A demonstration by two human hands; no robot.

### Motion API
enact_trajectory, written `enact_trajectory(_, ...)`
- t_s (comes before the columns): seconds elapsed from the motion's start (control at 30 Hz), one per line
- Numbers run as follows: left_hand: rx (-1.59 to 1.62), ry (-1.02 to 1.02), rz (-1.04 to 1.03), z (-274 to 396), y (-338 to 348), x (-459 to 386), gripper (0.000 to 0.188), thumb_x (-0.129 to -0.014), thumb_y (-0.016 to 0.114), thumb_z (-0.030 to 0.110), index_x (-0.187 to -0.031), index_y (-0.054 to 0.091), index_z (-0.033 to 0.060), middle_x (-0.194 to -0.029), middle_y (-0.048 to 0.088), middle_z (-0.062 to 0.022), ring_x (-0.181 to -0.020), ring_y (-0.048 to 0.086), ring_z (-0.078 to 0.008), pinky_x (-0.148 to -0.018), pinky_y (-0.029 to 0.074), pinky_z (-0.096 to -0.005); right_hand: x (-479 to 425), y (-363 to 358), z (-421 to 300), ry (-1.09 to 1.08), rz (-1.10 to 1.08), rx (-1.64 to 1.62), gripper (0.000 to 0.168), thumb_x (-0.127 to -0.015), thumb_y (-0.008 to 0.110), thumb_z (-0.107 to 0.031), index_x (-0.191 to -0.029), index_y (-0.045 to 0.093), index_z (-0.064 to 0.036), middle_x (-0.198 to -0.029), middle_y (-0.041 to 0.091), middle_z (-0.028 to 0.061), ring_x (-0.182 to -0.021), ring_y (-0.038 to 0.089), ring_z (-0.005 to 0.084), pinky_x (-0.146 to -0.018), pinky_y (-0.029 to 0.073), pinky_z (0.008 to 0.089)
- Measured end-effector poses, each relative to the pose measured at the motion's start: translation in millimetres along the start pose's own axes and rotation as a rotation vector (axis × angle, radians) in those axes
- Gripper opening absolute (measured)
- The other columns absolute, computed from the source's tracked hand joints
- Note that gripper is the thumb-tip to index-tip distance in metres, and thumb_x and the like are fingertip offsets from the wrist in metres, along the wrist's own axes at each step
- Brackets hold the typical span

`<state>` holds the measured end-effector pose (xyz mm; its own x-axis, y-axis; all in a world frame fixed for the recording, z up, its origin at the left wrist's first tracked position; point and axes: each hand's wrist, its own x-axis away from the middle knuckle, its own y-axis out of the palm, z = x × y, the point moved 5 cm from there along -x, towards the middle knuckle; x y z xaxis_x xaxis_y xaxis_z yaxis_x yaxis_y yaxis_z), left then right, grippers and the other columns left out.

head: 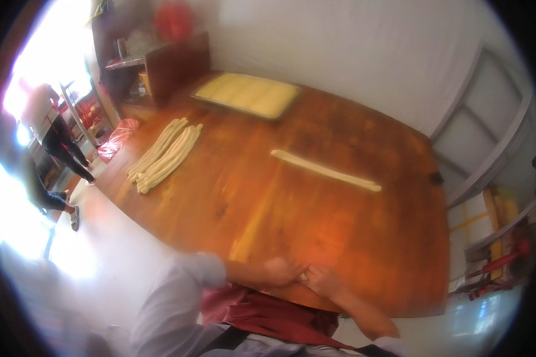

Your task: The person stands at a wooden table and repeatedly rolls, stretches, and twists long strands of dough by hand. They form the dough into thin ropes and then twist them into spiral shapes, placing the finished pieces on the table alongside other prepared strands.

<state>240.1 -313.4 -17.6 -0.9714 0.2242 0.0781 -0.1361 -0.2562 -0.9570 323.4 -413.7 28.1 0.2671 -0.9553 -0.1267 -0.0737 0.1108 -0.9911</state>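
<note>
My left hand (282,271) and my right hand (322,279) meet at the near edge of the wooden table (232,205). A small pale piece (303,277), perhaps dough, shows between their fingers; most of it is hidden. Beyond my hands, a single long dough strip (326,170) lies slantwise on the wood. Several dough ropes (169,156) lie side by side in two bunches on the left part of the table. At the far edge stands a rectangular tray (274,117) filled with pale yellow dough portions.
A dark shelf unit (178,67) stands at the back left, with a red plastic bag (118,136) near the table's left edge. Two people (42,111) are at the far left, away from my hands. A metal frame (487,147) stands to the right of the table.
</note>
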Motion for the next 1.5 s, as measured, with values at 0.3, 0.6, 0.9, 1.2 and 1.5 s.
enact_trajectory(0.3,0.191,-0.109,-0.055,6.2,-7.5,-16.8,0.046,-0.091,0.048,0.031,-0.131,0.043,0.0077,-0.104,0.063,-0.0152,-0.086,0.065,-0.0290,-0.064,0.052,-0.0429,18.3,8.6,7.1,0.103,-0.032,-0.060,0.043,-0.084,0.063,-0.034,-0.108,0.061,0.002,-0.099,0.062,0.0160,-0.087,0.062,0.0266,-0.069,0.050,0.0348)
enact_trajectory(0.6,0.074,-0.112,0.030,22.8,-22.9,-21.5,0.030,-0.094,0.044,0.022,-0.113,0.058,0.0035,-0.095,0.065,-0.0114,-0.076,0.064,-0.0253,-0.063,0.052,-0.0404,31.4,20.8,10.7,0.218,0.137,0.060,0.045,-0.088,0.059,-0.030,-0.120,0.057,0.002,-0.112,0.061,0.0195,-0.101,0.057,0.0358,-0.089,0.045,0.0425)
enact_trajectory(0.9,0.744,-0.702,1.130,-238.2,-124.2,93.1,0.036,-0.096,0.043,0.024,-0.127,0.045,0.0042,-0.119,0.053,-0.0155,-0.107,0.053,-0.0270,-0.088,0.045,-0.0399,-83.5,-35.4,126.2,0.464,0.545,-0.482,0.061,-0.086,0.066,-0.028,-0.137,0.042,-0.005,-0.135,0.045,0.0187,-0.124,0.045,0.0322,-0.103,0.037,0.0425)
enact_trajectory(1.2,0.230,-1.106,0.681,-231.1,-106.6,52.6,0.063,-0.092,0.050,0.026,-0.145,0.024,0.0044,-0.143,0.036,-0.0177,-0.132,0.033,-0.0335,-0.109,0.025,-0.0439,11.0,34.2,374.9,1.062,0.819,0.293,0.044,-0.085,0.062,-0.035,-0.115,0.058,-0.003,-0.132,0.047,0.0223,-0.124,0.040,0.0389,-0.104,0.032,0.0485)
enact_trajectory(1.5,0.012,-0.921,0.671,-259.2,-115.4,2.9,0.067,-0.086,0.056,0.029,-0.142,0.028,0.0044,-0.145,0.033,-0.0182,-0.133,0.032,-0.0340,-0.109,0.026,-0.0443,-88.9,-80.0,398.5,1.076,0.608,-0.373,0.022,-0.076,0.068,-0.027,-0.089,0.066,-0.010,-0.080,0.067,0.0073,-0.078,0.065,0.0212,-0.073,0.049,0.0374)
